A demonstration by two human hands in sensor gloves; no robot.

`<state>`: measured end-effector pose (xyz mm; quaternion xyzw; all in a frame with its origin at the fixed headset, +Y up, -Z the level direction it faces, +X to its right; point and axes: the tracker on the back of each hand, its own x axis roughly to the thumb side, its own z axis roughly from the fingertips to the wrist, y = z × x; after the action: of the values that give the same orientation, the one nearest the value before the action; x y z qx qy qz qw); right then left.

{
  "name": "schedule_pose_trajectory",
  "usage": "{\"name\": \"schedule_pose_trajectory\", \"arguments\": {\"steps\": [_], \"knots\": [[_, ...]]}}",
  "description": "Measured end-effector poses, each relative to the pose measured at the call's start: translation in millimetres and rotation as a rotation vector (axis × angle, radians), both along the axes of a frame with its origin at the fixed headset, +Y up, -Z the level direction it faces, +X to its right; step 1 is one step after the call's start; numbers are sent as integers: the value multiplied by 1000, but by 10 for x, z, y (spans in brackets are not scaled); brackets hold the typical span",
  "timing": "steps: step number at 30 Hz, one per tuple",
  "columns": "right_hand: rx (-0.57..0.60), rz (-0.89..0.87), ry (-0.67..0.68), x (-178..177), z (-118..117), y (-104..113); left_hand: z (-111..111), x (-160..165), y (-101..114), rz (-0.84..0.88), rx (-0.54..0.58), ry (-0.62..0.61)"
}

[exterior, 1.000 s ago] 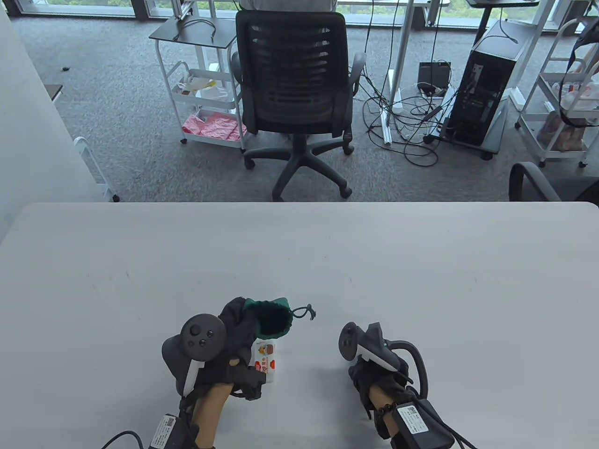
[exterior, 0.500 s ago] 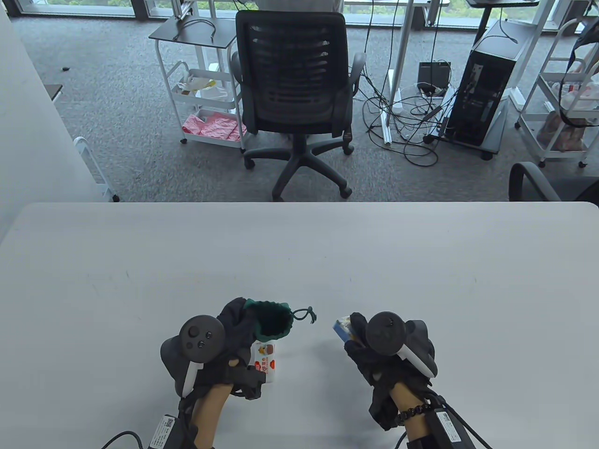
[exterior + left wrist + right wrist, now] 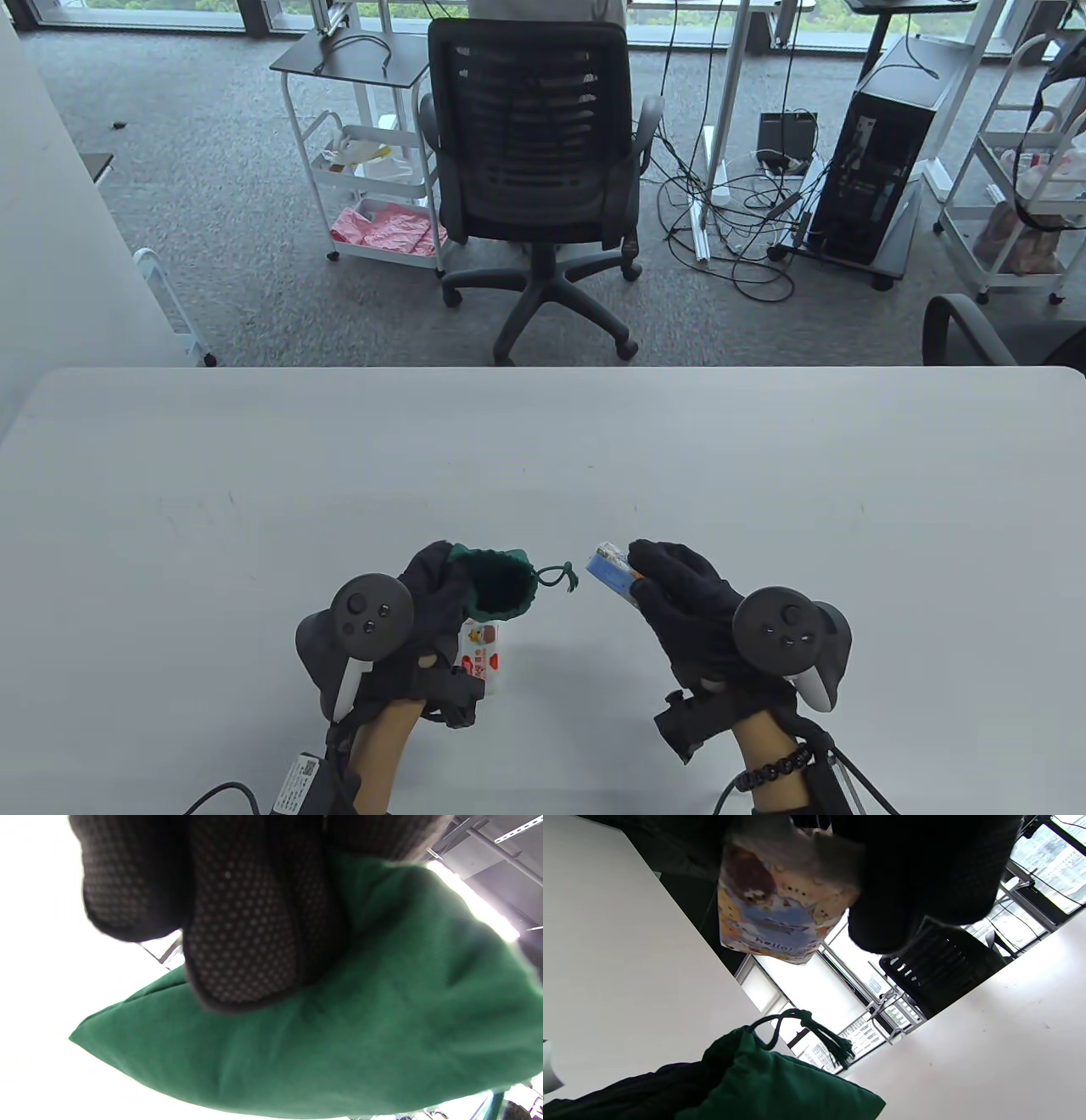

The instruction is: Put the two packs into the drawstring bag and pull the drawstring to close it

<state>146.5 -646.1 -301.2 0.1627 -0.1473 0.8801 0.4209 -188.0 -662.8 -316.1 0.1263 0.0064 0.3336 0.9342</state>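
A dark green drawstring bag (image 3: 499,581) is held up off the table, mouth open toward the right, by my left hand (image 3: 437,594), whose fingers (image 3: 242,942) curl round its cloth (image 3: 339,1035). The knotted drawstring (image 3: 558,577) hangs at the bag's right side. My right hand (image 3: 679,594) pinches a blue-and-white pack (image 3: 612,570), printed "hello" (image 3: 780,916), just right of the bag mouth (image 3: 780,1086). A second pack, white with red and orange print (image 3: 481,655), lies on the table under the left hand.
The white table (image 3: 543,458) stretches wide beyond the hands. Behind its far edge stand a black office chair (image 3: 534,170), a white cart (image 3: 365,153) and a computer tower (image 3: 882,153). Cables run from both wrists at the bottom edge.
My right hand turned over, picked up the blue pack and carried it left and forward toward the bag mouth. The left hand and bag stayed nearly still.
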Motion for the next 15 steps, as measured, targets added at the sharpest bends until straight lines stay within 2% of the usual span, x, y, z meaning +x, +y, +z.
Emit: {"name": "schedule_pose_trajectory", "arguments": {"steps": [6,15], "knots": [[53,-55,71,-96,94,92,4,68,-9,-32,5,-30],[53,43,148,-388,160,31,54,295,-10,-121,34,-121]]}}
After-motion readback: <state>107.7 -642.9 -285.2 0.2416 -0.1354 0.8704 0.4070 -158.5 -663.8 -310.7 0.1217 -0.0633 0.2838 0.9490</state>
